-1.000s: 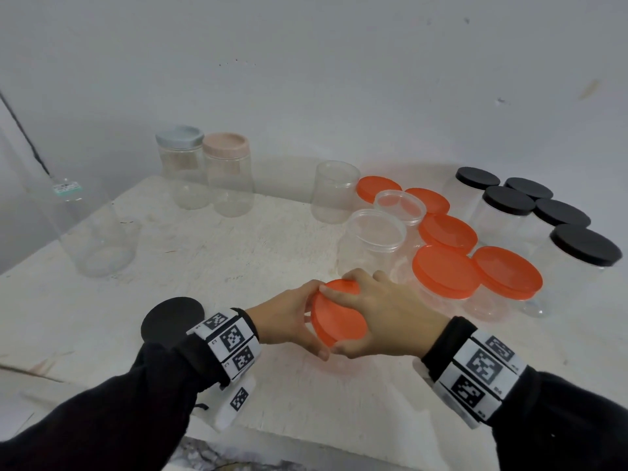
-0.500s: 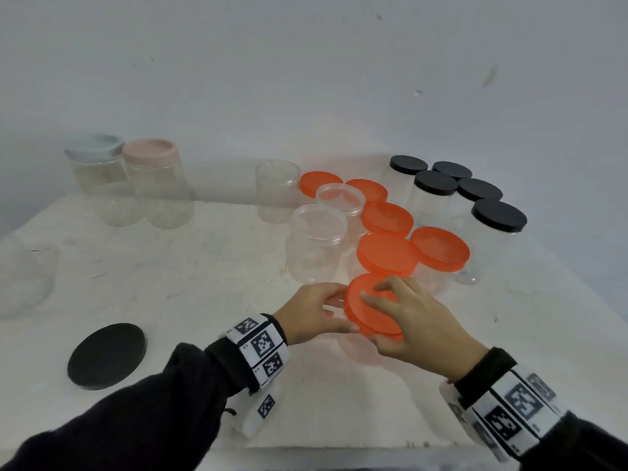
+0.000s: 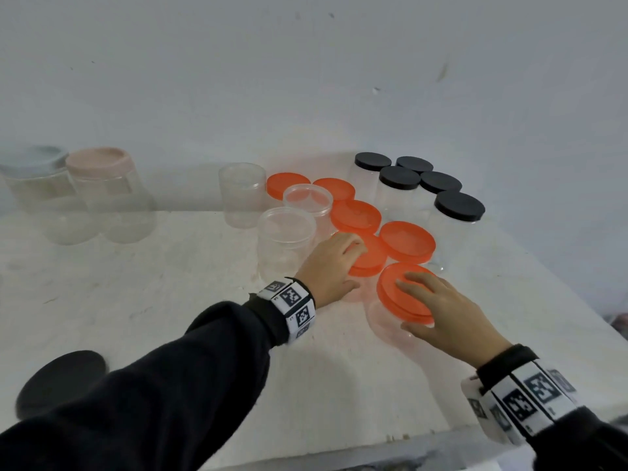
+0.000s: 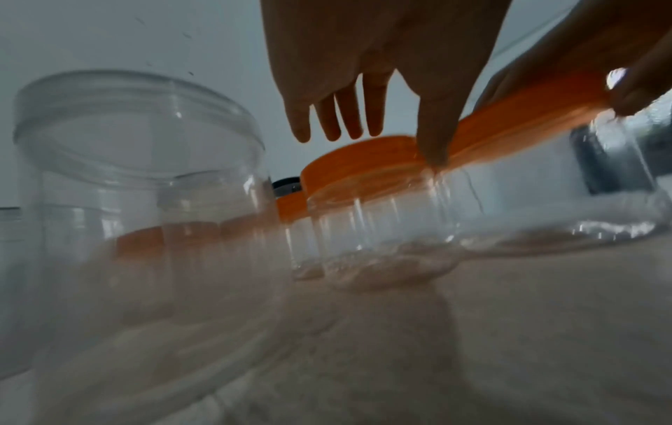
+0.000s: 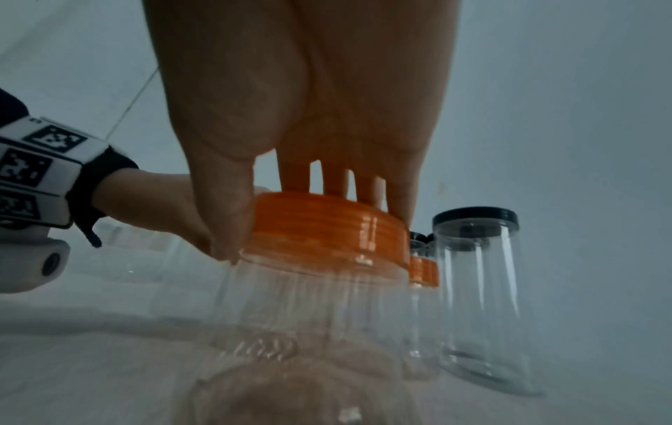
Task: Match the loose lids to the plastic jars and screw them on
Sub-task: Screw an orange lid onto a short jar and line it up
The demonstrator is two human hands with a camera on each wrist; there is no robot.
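Note:
My right hand (image 3: 431, 305) grips the orange lid (image 3: 396, 297) of the nearest clear jar, thumb on the near edge and fingers over the top; the right wrist view shows the same grip (image 5: 309, 120) on this lid (image 5: 327, 230). That jar stands at the front of a group of orange-lidded jars. My left hand (image 3: 331, 266) lies with straight fingers over the lid of the neighbouring orange-lidded jar (image 3: 372, 258). From the left wrist its fingers (image 4: 349, 115) hang straight just above that lid (image 4: 360, 161). Three clear jars without lids (image 3: 285, 239) stand left of the group.
A loose black lid (image 3: 61, 382) lies near the front left edge. Several black-lidded jars (image 3: 458, 207) stand at the back right, close to the table's right edge. A pink-lidded jar (image 3: 102, 195) and a grey-lidded jar (image 3: 34, 192) stand at the back left.
Both hands carried the orange-lidded jar away from me to the front of the orange group. My left hand has let go of it and now lies over the neighbouring jar's lid.

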